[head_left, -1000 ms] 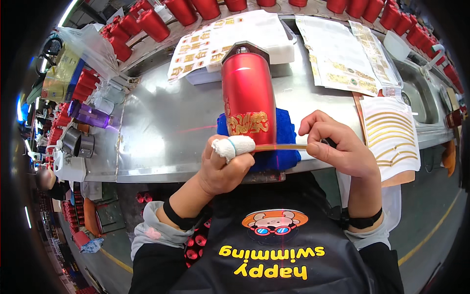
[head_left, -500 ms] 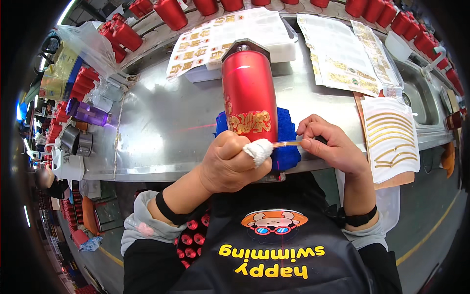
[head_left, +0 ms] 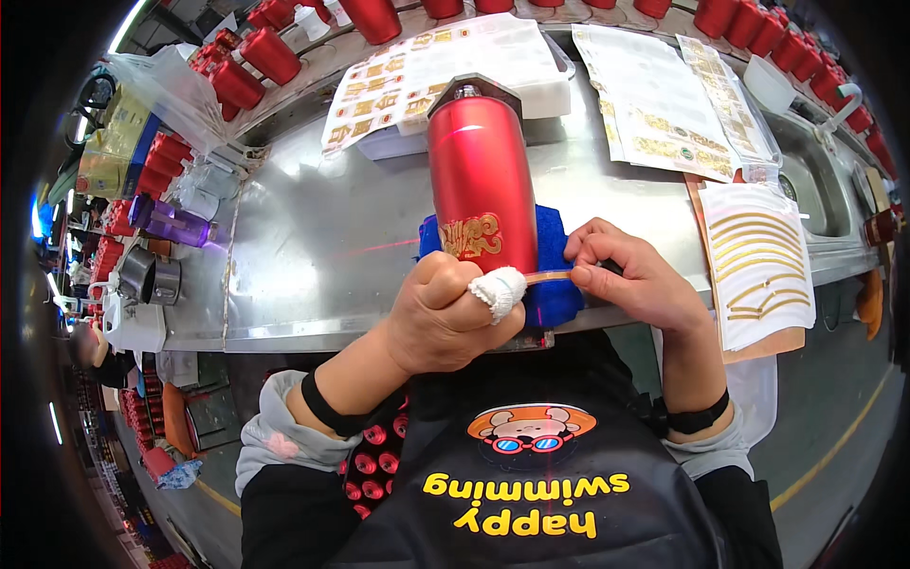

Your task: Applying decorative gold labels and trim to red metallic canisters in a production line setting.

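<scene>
A glossy red bottle (head_left: 482,156) stands base toward me on a dark angular holder (head_left: 519,100), with a gold ornamental decal (head_left: 477,235) near its lower end. My left hand (head_left: 445,318) is closed in a fist against that end, and white cloth (head_left: 500,291) covers a digit at its right side. What lies inside the fist is hidden. From the cloth a thin gold-and-clear strip (head_left: 548,277) runs to my right hand (head_left: 637,280), which pinches its free end between thumb and fingers. A folded blue towel (head_left: 555,308) lies under the bottle's lower end.
Gold curved strips lie on a white sheet (head_left: 758,213) at right. Printed decal sheets (head_left: 654,114) lie behind on the steel bench (head_left: 322,237), and another sheet (head_left: 379,90) covers a white box. Red bottles (head_left: 270,55) line the back. A sink (head_left: 815,180) is far right, a purple bottle (head_left: 175,223) left.
The red bottle has turned, so less of the gold decal faces me. The strip between my hands sits slightly lower at the right. Red bottles along the back have shifted right.
</scene>
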### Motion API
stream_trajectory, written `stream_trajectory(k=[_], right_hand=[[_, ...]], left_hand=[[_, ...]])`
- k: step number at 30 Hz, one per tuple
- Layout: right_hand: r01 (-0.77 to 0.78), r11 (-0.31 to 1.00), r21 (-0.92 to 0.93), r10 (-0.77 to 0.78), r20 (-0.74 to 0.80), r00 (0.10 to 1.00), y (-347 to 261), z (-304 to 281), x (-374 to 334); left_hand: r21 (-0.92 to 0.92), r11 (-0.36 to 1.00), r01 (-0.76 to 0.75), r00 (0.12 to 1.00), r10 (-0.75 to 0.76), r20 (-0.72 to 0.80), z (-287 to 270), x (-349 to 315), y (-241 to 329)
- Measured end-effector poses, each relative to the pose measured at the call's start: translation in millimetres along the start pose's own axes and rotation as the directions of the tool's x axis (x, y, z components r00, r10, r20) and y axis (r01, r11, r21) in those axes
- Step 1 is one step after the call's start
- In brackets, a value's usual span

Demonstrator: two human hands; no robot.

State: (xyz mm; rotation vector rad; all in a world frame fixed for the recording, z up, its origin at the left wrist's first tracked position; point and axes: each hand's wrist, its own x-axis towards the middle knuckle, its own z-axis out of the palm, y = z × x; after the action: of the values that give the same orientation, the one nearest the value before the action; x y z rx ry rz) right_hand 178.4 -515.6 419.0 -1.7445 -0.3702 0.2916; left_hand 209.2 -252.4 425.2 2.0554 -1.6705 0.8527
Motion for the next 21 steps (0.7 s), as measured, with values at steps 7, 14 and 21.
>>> stream_trajectory(k=[7,14,21], right_hand=[[0.004,1.0,-0.022,-0.004,-0.002,1.0,-4.6,2.3,4.7],[0.008,1.0,-0.024,-0.008,0.009,1.0,0.2,2.4,5.5],[0.046,0.996,-0.082,-0.044,0.03,0.999,-3.7,6.0,7.2]], left_hand=[[-0.021,0.993,0.117,0.985,-0.119,-0.122,5.7,-18.9,5.5],[0.021,1.0,0.002,1.0,-0.001,-0.006,0.0,6.0,2.4],[-0.014,0.987,0.162,0.975,-0.162,-0.152,8.9,-19.7,7.2]])
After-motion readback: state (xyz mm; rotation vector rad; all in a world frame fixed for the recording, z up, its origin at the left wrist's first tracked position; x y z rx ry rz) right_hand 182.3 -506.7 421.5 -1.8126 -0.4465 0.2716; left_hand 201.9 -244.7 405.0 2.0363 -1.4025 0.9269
